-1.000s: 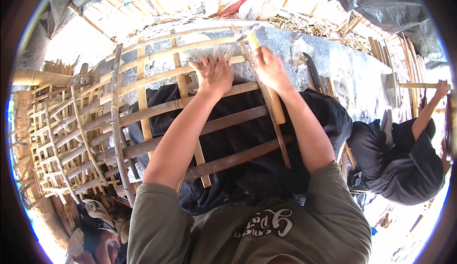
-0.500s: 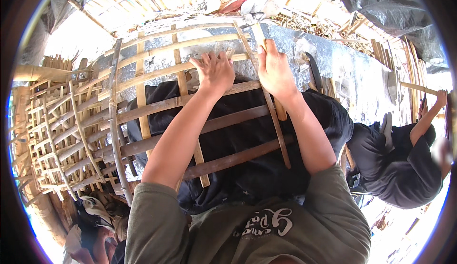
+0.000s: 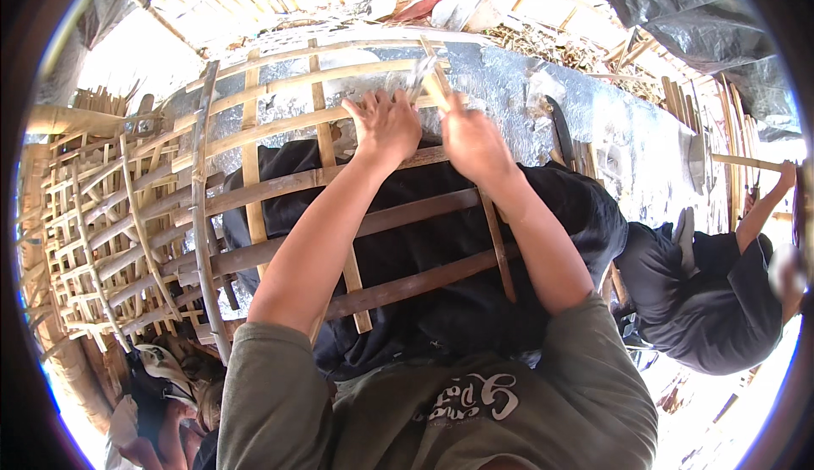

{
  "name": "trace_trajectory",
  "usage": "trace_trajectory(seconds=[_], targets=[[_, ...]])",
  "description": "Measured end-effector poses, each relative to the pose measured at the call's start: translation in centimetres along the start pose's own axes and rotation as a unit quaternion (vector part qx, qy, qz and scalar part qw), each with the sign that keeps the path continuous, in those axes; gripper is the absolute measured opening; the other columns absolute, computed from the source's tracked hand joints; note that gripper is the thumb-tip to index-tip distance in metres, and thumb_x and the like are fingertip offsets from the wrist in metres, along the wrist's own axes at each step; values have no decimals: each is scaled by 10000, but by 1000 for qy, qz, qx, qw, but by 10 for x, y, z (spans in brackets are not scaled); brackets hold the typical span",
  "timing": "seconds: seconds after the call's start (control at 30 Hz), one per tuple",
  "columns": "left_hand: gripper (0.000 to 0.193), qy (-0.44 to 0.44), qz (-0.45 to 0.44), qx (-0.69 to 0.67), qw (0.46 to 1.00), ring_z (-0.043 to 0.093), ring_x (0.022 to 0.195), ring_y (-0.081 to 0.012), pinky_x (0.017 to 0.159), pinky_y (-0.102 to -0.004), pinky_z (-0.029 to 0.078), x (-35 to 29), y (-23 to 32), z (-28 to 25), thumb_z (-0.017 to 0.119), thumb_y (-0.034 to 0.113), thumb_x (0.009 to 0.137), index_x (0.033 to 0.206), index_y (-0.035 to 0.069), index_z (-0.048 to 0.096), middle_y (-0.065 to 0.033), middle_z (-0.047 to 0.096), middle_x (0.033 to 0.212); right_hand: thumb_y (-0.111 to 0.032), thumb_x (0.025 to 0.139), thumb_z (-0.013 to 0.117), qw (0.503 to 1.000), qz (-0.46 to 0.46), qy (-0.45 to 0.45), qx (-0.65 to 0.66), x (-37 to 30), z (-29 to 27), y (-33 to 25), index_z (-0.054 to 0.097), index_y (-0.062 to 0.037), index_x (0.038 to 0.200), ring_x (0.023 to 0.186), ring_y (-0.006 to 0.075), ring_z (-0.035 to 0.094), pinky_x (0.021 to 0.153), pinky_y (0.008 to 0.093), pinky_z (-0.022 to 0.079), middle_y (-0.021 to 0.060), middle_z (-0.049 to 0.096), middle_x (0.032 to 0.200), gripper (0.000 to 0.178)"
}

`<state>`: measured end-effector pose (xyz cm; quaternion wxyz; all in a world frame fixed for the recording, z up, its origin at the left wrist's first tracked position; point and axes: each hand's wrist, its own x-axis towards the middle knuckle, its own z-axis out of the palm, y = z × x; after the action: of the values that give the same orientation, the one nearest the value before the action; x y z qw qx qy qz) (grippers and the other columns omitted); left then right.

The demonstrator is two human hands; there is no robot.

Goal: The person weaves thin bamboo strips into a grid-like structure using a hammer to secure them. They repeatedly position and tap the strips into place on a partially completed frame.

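A lattice of bamboo slats (image 3: 292, 188) lies across my lap. My left hand (image 3: 388, 131) rests over one of its upper slats with its fingers bent down. What those fingers pinch, if anything, is hidden. My right hand (image 3: 477, 141) grips a hammer (image 3: 436, 90) by its pale wooden handle. The hammer's metal head is smeared by motion and sits just beyond the left hand's fingertips, close to the lattice's right-hand crosspiece (image 3: 498, 249).
At the left stand more bamboo lattices (image 3: 102, 241). A dark curved blade (image 3: 560, 126) is upright beyond my right knee. Grey sheeting (image 3: 610, 135) covers the ground ahead. On the right a co-worker in dark clothes (image 3: 704, 300) holds a wooden handle (image 3: 746, 161).
The hammer has swung left and down toward my left hand, its head now blurred. My right hand moved slightly left and nearer with it. My left hand stays at nearly the same place.
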<state>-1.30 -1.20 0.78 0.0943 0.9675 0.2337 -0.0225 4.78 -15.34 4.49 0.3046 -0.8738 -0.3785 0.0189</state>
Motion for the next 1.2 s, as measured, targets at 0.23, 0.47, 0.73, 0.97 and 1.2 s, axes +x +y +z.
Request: trace_trajectory(seconds=[0.23,0.47,0.73,0.97,1.2], targets=[[393,-2,7,8,1000,460,1192,-422,1006,-742,198,2,-1,-1,363,291,1000,1191,-8,532,-246,550,1207,-131,958,539,1000,-22,16,-6,6,-49,-11,507,-79,1120,661,465,614,559,539,481,236,610,668,173],[384,8,14,25,1000,476,1178,-416,1012,-732,199,2,-1,1,377,289,995,1178,-3,545,-239,564,1188,-182,1003,483,998,-37,-43,-17,32,-60,23,508,-73,1087,699,423,637,602,494,493,205,630,735,140],[395,4,3,12,1000,463,1204,-424,1031,-720,187,0,-2,3,374,291,993,1200,-6,532,-251,555,1208,-194,1008,448,964,112,-146,191,24,-31,40,466,-12,1108,655,314,618,523,404,475,187,601,786,208],[411,7,4,23,1000,453,1230,-398,1056,-712,166,-3,3,-5,366,291,991,1239,1,519,-236,553,1231,-375,1032,439,692,357,-271,567,-31,-65,-21,383,-113,1394,574,58,400,440,195,344,-9,442,758,451],[379,-8,-5,25,1000,465,1207,-385,1047,-706,182,0,0,-5,389,270,978,1214,13,538,-210,566,1212,-220,1014,458,776,346,-164,500,-27,-71,-16,429,-118,1070,506,48,385,400,202,305,-26,426,705,120]])
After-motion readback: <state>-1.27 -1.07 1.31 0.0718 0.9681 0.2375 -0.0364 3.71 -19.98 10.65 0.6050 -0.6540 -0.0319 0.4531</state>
